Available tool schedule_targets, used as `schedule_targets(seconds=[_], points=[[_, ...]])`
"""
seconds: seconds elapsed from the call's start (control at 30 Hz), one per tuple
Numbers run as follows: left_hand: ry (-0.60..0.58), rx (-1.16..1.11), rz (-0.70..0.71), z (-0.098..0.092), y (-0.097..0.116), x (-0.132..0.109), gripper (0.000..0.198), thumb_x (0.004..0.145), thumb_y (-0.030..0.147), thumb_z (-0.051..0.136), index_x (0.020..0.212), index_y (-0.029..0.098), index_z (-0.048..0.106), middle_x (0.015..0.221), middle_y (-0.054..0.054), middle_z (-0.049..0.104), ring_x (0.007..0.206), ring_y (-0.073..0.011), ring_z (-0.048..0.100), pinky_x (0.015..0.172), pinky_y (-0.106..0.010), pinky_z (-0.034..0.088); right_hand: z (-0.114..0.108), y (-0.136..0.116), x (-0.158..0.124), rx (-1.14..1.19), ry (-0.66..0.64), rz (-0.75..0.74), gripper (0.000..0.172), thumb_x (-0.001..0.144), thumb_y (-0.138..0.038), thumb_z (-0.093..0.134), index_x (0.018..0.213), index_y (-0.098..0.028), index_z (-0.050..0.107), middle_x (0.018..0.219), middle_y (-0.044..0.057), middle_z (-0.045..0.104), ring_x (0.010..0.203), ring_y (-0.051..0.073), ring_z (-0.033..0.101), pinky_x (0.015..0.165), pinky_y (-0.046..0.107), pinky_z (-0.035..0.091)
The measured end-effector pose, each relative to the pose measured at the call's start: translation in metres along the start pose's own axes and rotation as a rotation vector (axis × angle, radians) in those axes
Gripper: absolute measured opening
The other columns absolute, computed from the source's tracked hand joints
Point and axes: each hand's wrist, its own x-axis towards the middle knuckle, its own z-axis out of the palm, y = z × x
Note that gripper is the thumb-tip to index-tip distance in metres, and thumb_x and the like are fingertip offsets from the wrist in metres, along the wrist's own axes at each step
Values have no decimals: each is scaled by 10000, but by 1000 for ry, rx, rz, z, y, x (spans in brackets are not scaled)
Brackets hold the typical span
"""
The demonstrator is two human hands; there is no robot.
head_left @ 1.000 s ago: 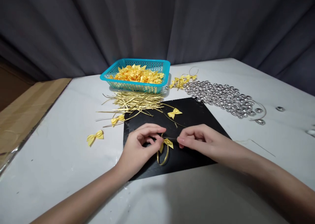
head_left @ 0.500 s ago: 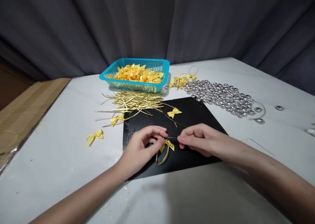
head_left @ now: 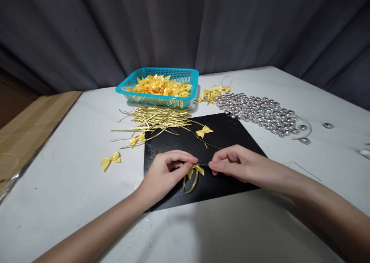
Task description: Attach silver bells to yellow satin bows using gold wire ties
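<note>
Over the black mat (head_left: 179, 201), my left hand (head_left: 166, 172) pinches a yellow ribbon bow (head_left: 199, 170) at its top between thumb and fingers. A loop of gold tie (head_left: 190, 192) hangs below that bow. My right hand (head_left: 237, 163) is closed in a pinch just to the right, gripping one end of a thin, dark wire-like strand (head_left: 204, 164). The strand spans the short gap to the left fingertips; whether it is part of the gold tie I cannot tell. Another yellow bow (head_left: 204, 131) lies on the mat beyond my hands.
A blue basket (head_left: 157, 96) of yellow bows stands at the back, with a pile of gold ties (head_left: 162, 117) before it. Silver beads (head_left: 257, 110) spread at the right. Bows with ties (head_left: 212, 95) lie beside them. Cardboard (head_left: 37, 120) lines the left edge.
My left index finger and thumb have closed together more at the top of the bow. The right hand stays almost in place, still pinching the strand.
</note>
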Motion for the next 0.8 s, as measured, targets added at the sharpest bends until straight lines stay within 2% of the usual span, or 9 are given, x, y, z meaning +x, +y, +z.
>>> schedule_targets(seconds=[0.37, 0.57, 0.8], points=[[26, -81, -45, 2, 4, -1, 124, 676, 112, 686, 795, 125, 723, 870, -35, 666, 659, -68, 595, 598, -156, 486, -1, -2, -1, -18, 22, 7, 477, 719, -603, 609, 668, -130, 571, 479, -86, 271, 445, 46, 202, 418, 233, 113], [20, -38, -36, 3, 7, -2, 155, 659, 89, 689, 811, 109, 710, 904, -54, 662, 638, -62, 590, 533, -143, 457, -2, 1, 0, -37, -14, 31, 447, 761, -581, 589, 712, -137, 597, 491, -77, 279, 438, 49, 211, 409, 224, 118], [4, -33, -20, 4, 5, -2, 177, 655, 90, 681, 831, 95, 699, 926, -63, 652, 648, -58, 589, 534, -137, 452, 0, 4, 1, -1, -46, 37, 446, 762, -589, 592, 740, -143, 590, 482, -87, 251, 423, 43, 193, 393, 207, 111]])
